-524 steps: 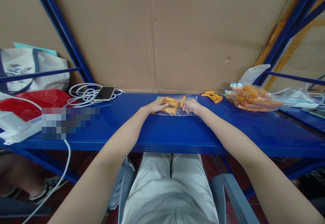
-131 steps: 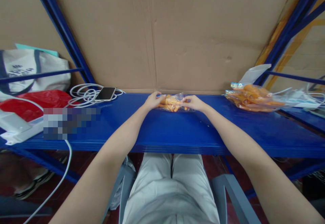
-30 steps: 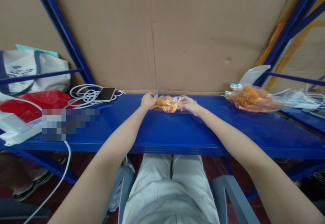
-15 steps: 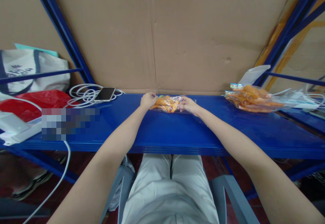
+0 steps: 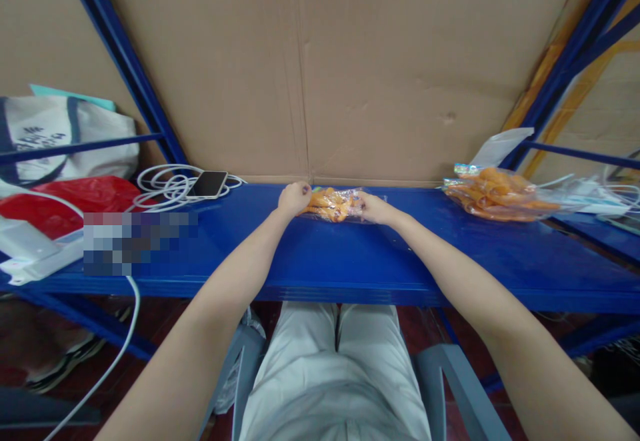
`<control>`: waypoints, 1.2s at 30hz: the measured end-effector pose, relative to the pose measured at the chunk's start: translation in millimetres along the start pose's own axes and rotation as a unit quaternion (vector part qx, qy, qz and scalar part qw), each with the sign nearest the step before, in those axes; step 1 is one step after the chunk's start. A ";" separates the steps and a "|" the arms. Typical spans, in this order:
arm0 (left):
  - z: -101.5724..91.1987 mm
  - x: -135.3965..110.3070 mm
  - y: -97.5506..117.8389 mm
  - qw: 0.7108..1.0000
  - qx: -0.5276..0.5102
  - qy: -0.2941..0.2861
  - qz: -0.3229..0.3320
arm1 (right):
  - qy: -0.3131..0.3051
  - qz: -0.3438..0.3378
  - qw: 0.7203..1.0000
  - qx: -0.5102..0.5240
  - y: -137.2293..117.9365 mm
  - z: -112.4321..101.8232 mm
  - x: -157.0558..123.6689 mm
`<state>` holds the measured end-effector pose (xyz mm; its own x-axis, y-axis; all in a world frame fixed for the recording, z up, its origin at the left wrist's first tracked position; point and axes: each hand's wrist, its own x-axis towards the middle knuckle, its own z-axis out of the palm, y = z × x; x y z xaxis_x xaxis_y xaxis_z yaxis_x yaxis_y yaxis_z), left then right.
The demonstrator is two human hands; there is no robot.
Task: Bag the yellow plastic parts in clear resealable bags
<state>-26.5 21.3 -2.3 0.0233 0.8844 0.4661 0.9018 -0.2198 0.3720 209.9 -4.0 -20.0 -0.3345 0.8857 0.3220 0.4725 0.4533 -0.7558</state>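
A clear plastic bag [image 5: 331, 205] with crumpled orange material inside lies on the blue tabletop [image 5: 340, 258], near the cardboard at the back. At the bag's left end, my left hand [image 5: 295, 198] is closed with its fingers curled on the edge. My right hand [image 5: 374, 208] grips the right end, where the plastic looks loose and wrinkled. Its fingertips are partly hidden by the plastic and the hand itself. What exactly the orange contents are cannot be made out.
More clear bags of orange material [image 5: 500, 191] lie at the right. A phone [image 5: 209, 185] and a coiled white cable [image 5: 165, 188] sit at the back left, beside a red plastic bag [image 5: 107, 194] and a canvas tote [image 5: 95, 138]. Blue metal posts [image 5: 130, 61] frame the cardboard [image 5: 350, 74].
My right hand has turned slightly, its fingers now more tucked behind the bag's right end. My left hand has shifted slightly right. The bag stays in about the same place.
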 end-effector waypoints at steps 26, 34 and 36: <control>-0.9 -5.1 11.5 0.998 0.023 -0.013 0.048 | 0.169 0.020 0.923 -0.346 -40.4 -38.6 -14.1; 1.8 0.5 11.0 0.985 -0.073 -0.073 0.137 | 0.038 -0.088 0.959 -0.265 -39.1 -28.9 -14.5; 1.0 -0.2 10.4 0.982 -0.109 -0.108 0.105 | 0.008 -0.104 0.967 -0.234 -38.0 -27.6 -13.8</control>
<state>-16.6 19.3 0.6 0.3121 0.8714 0.3786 0.7537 -0.4697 0.4597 219.1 -30.6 20.0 -0.4508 0.7706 0.4505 0.7154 0.6138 -0.3340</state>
